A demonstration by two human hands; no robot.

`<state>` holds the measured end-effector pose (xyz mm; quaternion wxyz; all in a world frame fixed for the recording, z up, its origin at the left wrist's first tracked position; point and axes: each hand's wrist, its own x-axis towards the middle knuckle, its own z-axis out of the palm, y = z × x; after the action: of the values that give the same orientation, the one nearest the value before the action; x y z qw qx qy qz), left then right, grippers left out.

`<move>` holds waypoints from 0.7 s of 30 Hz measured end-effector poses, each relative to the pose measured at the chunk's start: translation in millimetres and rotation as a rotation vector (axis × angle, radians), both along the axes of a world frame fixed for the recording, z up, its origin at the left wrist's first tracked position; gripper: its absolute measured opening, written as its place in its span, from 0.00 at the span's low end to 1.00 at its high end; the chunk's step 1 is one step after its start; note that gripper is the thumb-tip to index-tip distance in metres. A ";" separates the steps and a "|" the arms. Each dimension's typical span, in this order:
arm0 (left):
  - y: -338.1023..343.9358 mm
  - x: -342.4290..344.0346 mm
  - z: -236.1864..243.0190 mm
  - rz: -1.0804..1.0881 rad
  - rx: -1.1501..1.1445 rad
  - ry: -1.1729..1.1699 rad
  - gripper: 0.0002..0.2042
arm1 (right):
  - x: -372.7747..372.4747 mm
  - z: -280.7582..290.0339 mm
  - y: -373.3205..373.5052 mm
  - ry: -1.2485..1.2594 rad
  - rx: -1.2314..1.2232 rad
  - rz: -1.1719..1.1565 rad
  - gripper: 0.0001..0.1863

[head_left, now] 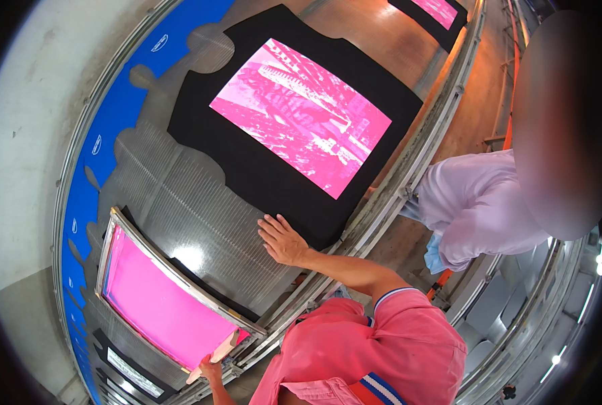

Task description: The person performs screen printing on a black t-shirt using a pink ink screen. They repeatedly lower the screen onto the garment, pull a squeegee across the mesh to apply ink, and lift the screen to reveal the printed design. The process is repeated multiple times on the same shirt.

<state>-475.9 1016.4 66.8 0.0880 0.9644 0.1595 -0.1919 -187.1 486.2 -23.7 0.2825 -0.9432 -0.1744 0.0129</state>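
My left hand (211, 370) is closed around the pale handle of a squeegee (225, 346) at the near end of a screen-printing frame (173, 270). Bright pink ink covers the mesh inside that frame, which lies on the long table. My right hand (284, 241) rests flat with its fingers apart on the lower edge of a black shirt panel (247, 162). The panel is spread on the table and bears a large pink and white printed picture (307, 115).
Blue sheets (112, 121) line the table's far side, and a metal rail (409, 162) runs along its near edge. More printed black panels (439, 17) lie further along. At right stands another person in a pale lilac shirt (483, 196), beside a light blue cloth or glove (434, 253).
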 end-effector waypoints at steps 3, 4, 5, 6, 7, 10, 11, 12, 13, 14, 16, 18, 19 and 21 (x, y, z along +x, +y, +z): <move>-6.4 3.2 1.5 0.003 -0.038 -0.041 0.10 | 0.7 1.3 0.4 -0.002 0.008 -0.008 0.24; -7.1 4.6 3.0 -0.003 -0.029 -0.041 0.10 | 1.5 1.6 0.8 -0.005 0.012 -0.010 0.23; -6.8 4.6 2.4 -0.010 -0.021 -0.041 0.10 | 1.7 1.5 0.5 -0.007 0.013 -0.013 0.23; -6.3 4.9 1.9 -0.016 -0.013 -0.041 0.10 | 1.7 1.1 0.6 -0.008 0.018 -0.014 0.23; -5.7 5.1 1.6 -0.024 -0.008 -0.065 0.10 | 1.4 0.8 0.9 -0.010 0.022 -0.016 0.23; -1.6 0.6 -2.0 -0.045 0.024 -0.110 0.10 | 0.9 0.4 1.5 -0.012 0.025 -0.016 0.23; 0.2 -1.1 -3.1 -0.051 0.046 -0.109 0.10 | 0.8 1.3 1.8 -0.011 0.024 -0.014 0.23; 1.3 -3.6 -4.2 -0.058 0.068 -0.106 0.10 | 0.6 2.1 1.9 -0.006 0.024 -0.017 0.23; 1.8 -6.6 -5.5 -0.024 0.055 -0.081 0.11 | 0.5 2.6 1.6 0.000 0.025 -0.020 0.23; 2.1 -7.9 -7.1 0.008 0.042 -0.058 0.12 | 0.3 2.5 1.8 0.004 0.026 -0.024 0.23; -13.2 3.4 0.6 0.059 0.030 -0.007 0.10 | 0.2 0.7 1.8 -0.012 0.019 -0.033 0.22; -14.0 7.1 4.7 0.062 0.016 0.015 0.09 | 0.4 1.9 2.3 -0.026 0.027 -0.035 0.22; -14.5 7.5 7.3 0.063 0.008 0.027 0.08 | -1.3 2.7 2.8 -0.028 0.034 -0.034 0.22; -20.8 16.1 13.2 0.039 -0.010 0.002 0.07 | -1.4 1.7 1.9 -0.036 0.038 -0.034 0.22</move>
<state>-459.8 995.6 80.1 0.0964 0.9604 0.1774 -0.1919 -188.5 488.1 -22.0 0.2972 -0.9406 -0.1636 -0.0124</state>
